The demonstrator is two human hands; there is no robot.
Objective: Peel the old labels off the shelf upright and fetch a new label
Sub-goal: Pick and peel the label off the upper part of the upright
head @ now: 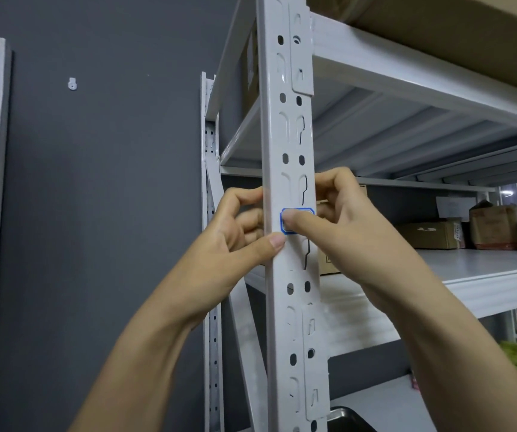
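A dark grey wall (95,213) stands behind white metal shelving. The upright (291,135), slotted and punched along its face, runs through the centre of the view.

**Position of the part.** One blue-bordered label (304,212) is stuck to the front face of the upright, between two slots. No new label is in view.

**Hand positions.**
- Left hand (235,241): the thumb lies flat on the front face just below the label, and the fingers curl round the left edge, bracing the upright.
- Right hand (344,232): the thumb tip rests on the lower left corner of the label, and the fingers curl round the right edge.

**Procedure (advised).**
1. Keep the left hand braced so that the upright does not flex.
2. Work the thumbnail under one corner of the label.
3. Once a corner lifts, pinch it and pull slowly and low along the face; a fast pull is likely to tear the paper and leave residue.

**Containers.** Cardboard boxes (431,235) stand at the back of the shelf (484,269) to the right. They appear closed; their contents cannot be told. A larger box (438,32) sits on the top shelf.
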